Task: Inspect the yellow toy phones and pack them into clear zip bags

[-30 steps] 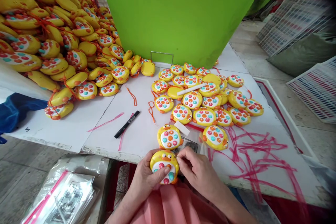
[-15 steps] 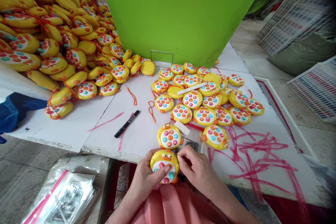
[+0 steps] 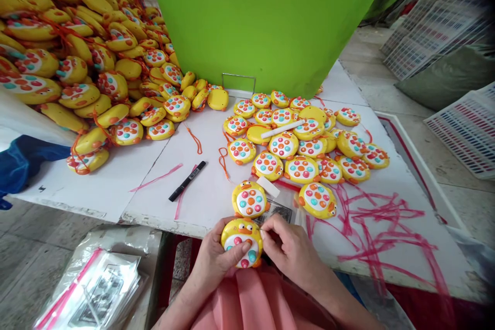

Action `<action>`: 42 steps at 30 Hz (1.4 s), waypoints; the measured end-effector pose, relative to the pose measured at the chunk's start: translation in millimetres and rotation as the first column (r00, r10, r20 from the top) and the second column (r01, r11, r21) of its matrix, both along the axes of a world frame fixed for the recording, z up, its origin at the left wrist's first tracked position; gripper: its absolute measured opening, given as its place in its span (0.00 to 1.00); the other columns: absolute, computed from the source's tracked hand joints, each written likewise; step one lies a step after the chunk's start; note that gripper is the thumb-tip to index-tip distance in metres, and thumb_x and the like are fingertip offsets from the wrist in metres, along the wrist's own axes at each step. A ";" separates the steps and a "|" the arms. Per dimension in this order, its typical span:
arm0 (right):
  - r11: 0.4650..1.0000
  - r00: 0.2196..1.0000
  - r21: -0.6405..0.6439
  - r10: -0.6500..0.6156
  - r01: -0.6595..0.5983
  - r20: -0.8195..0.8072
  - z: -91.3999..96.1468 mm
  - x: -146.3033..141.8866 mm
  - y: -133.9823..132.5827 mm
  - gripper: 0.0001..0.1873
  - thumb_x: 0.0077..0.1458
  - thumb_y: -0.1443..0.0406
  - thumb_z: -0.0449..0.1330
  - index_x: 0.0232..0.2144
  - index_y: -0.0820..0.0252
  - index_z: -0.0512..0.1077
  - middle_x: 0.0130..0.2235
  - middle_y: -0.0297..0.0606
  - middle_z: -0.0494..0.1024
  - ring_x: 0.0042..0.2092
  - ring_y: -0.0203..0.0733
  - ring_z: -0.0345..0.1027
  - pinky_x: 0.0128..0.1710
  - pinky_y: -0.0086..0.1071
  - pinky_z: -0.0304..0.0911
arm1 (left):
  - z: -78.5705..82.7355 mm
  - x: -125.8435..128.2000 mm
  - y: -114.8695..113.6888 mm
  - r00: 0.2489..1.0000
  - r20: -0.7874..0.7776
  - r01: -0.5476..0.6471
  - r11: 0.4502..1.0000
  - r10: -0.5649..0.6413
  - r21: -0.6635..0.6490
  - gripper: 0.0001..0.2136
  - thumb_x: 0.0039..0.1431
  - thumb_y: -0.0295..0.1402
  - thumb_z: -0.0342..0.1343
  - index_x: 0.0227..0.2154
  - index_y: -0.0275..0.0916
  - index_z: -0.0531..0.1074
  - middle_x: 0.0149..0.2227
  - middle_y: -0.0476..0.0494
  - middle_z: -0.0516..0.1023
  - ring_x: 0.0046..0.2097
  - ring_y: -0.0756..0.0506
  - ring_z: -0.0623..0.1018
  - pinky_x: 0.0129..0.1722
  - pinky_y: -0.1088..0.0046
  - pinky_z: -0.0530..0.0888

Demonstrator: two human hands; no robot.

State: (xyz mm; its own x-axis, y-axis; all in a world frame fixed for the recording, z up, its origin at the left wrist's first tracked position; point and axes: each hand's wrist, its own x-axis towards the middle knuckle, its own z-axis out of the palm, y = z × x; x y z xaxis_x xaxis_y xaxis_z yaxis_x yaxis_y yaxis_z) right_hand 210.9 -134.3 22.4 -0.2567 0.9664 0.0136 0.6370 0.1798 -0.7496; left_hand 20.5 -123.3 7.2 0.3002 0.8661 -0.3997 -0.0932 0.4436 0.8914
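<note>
My left hand grips a yellow duck-shaped toy upright at the table's front edge, thumb pressed over the colored buttons on its white belly. At the toy's right side, my right hand is closed in a pinch. A thin, thread-like bit shows at its fingertips, too small to name. Just beyond the held toy lies a second duck toy, face up. Another duck toy rests to the right. Between them are a white block and a clear bag with a dark printed sheet.
Several duck toys lie grouped ahead, a white stick on top. A large heap of them fills the left. A black marker, orange cord loops and pink strips lie on the table. A green board stands behind.
Both hands and the held toy stay almost in place; the view has shifted very slightly.
</note>
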 end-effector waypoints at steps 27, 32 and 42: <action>0.998 0.998 0.058 -0.039 0.037 0.041 -4.6 -2.2 -0.2 0.03 0.59 0.68 0.50 0.32 0.56 0.62 0.27 0.33 0.72 0.28 0.37 0.69 0.28 0.28 0.59 | -2.5 -1.0 -0.5 1.000 -0.004 -0.002 1.000 0.002 -0.006 0.23 0.46 0.39 0.66 0.45 0.36 0.70 0.37 0.42 0.79 0.34 0.45 0.78 0.36 0.72 0.76; 0.999 1.000 0.040 -0.018 0.018 0.015 -4.0 -1.7 -1.1 0.03 0.60 0.67 0.50 0.34 0.56 0.62 0.28 0.33 0.73 0.29 0.37 0.70 0.29 0.28 0.60 | -1.8 -1.2 -0.6 1.000 0.021 -0.004 1.000 0.005 -0.011 0.23 0.46 0.38 0.66 0.45 0.36 0.69 0.38 0.42 0.79 0.34 0.46 0.78 0.36 0.72 0.76; 0.995 0.997 0.095 -0.044 0.038 0.059 -7.0 -2.2 -0.9 0.04 0.60 0.68 0.50 0.33 0.57 0.62 0.27 0.33 0.72 0.28 0.37 0.69 0.28 0.28 0.58 | -3.4 -1.6 -1.7 1.000 0.021 0.006 1.000 -0.005 -0.007 0.23 0.48 0.38 0.66 0.46 0.36 0.68 0.37 0.42 0.79 0.35 0.46 0.77 0.36 0.72 0.76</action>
